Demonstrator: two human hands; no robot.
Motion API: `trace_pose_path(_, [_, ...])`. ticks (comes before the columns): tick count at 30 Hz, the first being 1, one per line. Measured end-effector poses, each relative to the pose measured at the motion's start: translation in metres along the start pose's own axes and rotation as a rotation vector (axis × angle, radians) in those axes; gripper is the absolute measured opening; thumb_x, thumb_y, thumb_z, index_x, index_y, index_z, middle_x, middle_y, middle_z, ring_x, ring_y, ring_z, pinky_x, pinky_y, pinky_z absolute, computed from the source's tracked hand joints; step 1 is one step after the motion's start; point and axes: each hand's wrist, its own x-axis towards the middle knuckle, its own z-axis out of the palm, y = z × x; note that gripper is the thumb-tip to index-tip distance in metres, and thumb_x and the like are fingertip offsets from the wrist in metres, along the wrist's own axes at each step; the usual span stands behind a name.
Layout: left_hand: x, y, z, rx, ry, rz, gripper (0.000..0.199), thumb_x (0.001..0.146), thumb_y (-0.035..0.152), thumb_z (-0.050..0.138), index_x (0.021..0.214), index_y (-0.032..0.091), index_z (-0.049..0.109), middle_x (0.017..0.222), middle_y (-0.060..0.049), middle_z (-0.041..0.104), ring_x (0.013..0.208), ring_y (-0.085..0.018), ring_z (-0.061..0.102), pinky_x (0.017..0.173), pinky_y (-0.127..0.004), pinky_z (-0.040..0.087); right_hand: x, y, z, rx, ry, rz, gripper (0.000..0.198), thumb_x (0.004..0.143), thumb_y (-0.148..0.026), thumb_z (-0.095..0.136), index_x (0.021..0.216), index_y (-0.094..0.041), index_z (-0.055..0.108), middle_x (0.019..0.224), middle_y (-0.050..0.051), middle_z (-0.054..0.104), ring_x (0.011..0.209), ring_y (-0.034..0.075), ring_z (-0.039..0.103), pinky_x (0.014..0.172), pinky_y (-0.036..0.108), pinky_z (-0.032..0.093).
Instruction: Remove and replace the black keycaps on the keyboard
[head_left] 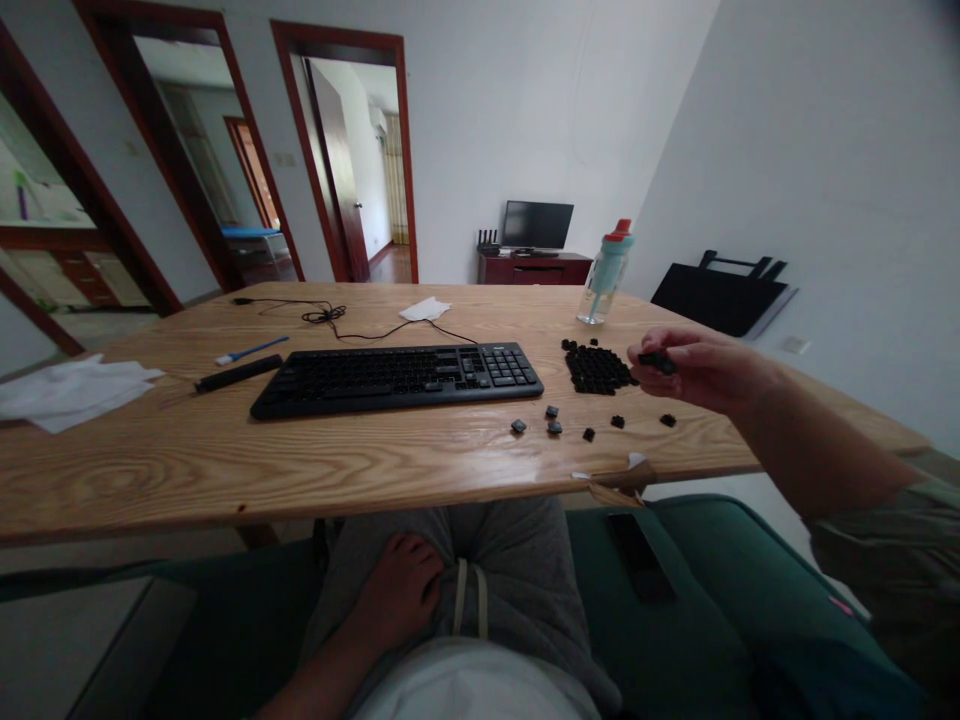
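My right hand [694, 368] is raised over the right side of the table, thumb and fingers pinched on a small black keycap [657, 362]. Just left of it lies a dense patch of black keycaps [598, 368]. Several loose keycaps [553, 428] are scattered nearer the table's front edge. A black keyboard [405, 378] lies in the middle; many of its key positions look bare, while caps show on the number pad. My left hand [405, 585] rests on my thigh below the table, fingers loosely curled in, nothing seen in them.
A water bottle [604, 275] stands behind the keycaps. Left of the keyboard lie a black bar [238, 374], a blue brush [253, 349] and white tissues [79, 388]. The keyboard's cable [324, 314] is coiled behind it. A phone [641, 556] lies on the green seat.
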Motion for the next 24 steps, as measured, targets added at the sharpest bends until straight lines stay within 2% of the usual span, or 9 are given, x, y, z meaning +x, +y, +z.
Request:
trace_pose_path(4, [-0.001, 0.001, -0.003, 0.001, -0.020, -0.004, 0.015, 0.091, 0.021, 0.056, 0.095, 0.021, 0.070, 0.104, -0.004, 0.070, 0.109, -0.024, 0.055, 0.102, -0.044, 0.032, 0.001, -0.008, 0.028, -0.135, -0.101, -0.036, 0.027, 0.066, -0.044, 0.074, 0.080, -0.025, 0.062, 0.069, 0.000, 0.053, 0.056, 0.013, 0.044, 0.053, 0.029, 0.036])
trace_pose_path(7, [-0.001, 0.001, -0.003, -0.005, -0.026, -0.006, 0.017, 0.092, 0.022, 0.055, 0.097, 0.022, 0.071, 0.105, -0.004, 0.070, 0.110, -0.025, 0.055, 0.103, -0.044, 0.031, 0.001, -0.002, 0.055, -0.525, -0.301, -0.028, 0.024, 0.078, -0.045, 0.070, 0.091, -0.025, 0.072, 0.078, 0.003, 0.064, 0.061, 0.015, 0.052, 0.056, 0.029, 0.041])
trace_pose_path(9, [-0.001, 0.001, -0.003, -0.011, -0.024, -0.007, 0.017, 0.091, 0.022, 0.055, 0.097, 0.022, 0.071, 0.106, -0.004, 0.070, 0.110, -0.024, 0.055, 0.103, -0.045, 0.031, 0.001, 0.006, 0.074, -0.815, -0.404, -0.077, 0.021, 0.084, -0.039, 0.066, 0.096, -0.025, 0.076, 0.085, 0.005, 0.069, 0.066, 0.016, 0.057, 0.059, 0.028, 0.044])
trace_pose_path(12, [-0.001, 0.002, -0.003, -0.013, -0.025, -0.006, 0.016, 0.090, 0.021, 0.055, 0.097, 0.022, 0.070, 0.107, -0.004, 0.070, 0.110, -0.024, 0.055, 0.102, -0.044, 0.032, 0.000, 0.018, 0.095, -1.076, -0.446, -0.200, 0.021, 0.088, -0.027, 0.061, 0.101, -0.027, 0.077, 0.098, 0.005, 0.072, 0.079, 0.018, 0.064, 0.069, 0.027, 0.047])
trace_pose_path(15, [-0.001, 0.002, -0.003, -0.007, -0.032, -0.005, 0.016, 0.090, 0.021, 0.056, 0.097, 0.022, 0.070, 0.107, -0.003, 0.070, 0.110, -0.024, 0.055, 0.103, -0.045, 0.032, -0.003, 0.022, 0.102, -1.168, -0.446, -0.234, 0.027, 0.090, -0.024, 0.059, 0.111, -0.029, 0.075, 0.106, 0.005, 0.071, 0.085, 0.018, 0.066, 0.073, 0.026, 0.047])
trace_pose_path(17, [-0.002, 0.003, -0.003, -0.007, -0.033, -0.005, 0.016, 0.090, 0.021, 0.056, 0.097, 0.022, 0.071, 0.107, -0.003, 0.070, 0.110, -0.024, 0.055, 0.103, -0.045, 0.032, -0.002, 0.020, 0.096, -1.185, -0.400, -0.235, 0.033, 0.090, -0.029, 0.060, 0.121, -0.029, 0.072, 0.109, 0.006, 0.071, 0.083, 0.018, 0.066, 0.069, 0.027, 0.047])
trace_pose_path(19, [-0.002, 0.002, -0.003, -0.009, -0.028, -0.008, 0.016, 0.089, 0.022, 0.057, 0.097, 0.022, 0.071, 0.106, -0.003, 0.070, 0.110, -0.024, 0.055, 0.103, -0.045, 0.032, 0.003, 0.014, 0.076, -1.191, -0.296, -0.218, 0.039, 0.091, -0.034, 0.061, 0.128, -0.028, 0.068, 0.104, 0.007, 0.072, 0.075, 0.017, 0.064, 0.064, 0.027, 0.045])
trace_pose_path(22, [-0.002, 0.001, -0.002, -0.010, -0.021, -0.007, 0.015, 0.089, 0.022, 0.058, 0.097, 0.022, 0.071, 0.106, -0.002, 0.070, 0.109, -0.024, 0.055, 0.102, -0.044, 0.032, 0.021, 0.007, 0.019, -1.197, 0.001, -0.100, 0.037, 0.092, -0.036, 0.058, 0.124, -0.021, 0.070, 0.085, 0.007, 0.071, 0.061, 0.015, 0.057, 0.057, 0.029, 0.041])
trace_pose_path(24, [-0.002, 0.001, -0.002, -0.007, -0.017, -0.004, 0.015, 0.090, 0.022, 0.058, 0.096, 0.022, 0.071, 0.105, -0.003, 0.070, 0.109, -0.024, 0.055, 0.102, -0.044, 0.032, 0.036, 0.007, -0.032, -1.188, 0.230, 0.020, 0.036, 0.094, -0.031, 0.054, 0.121, -0.015, 0.071, 0.089, 0.012, 0.072, 0.062, 0.015, 0.057, 0.059, 0.030, 0.041])
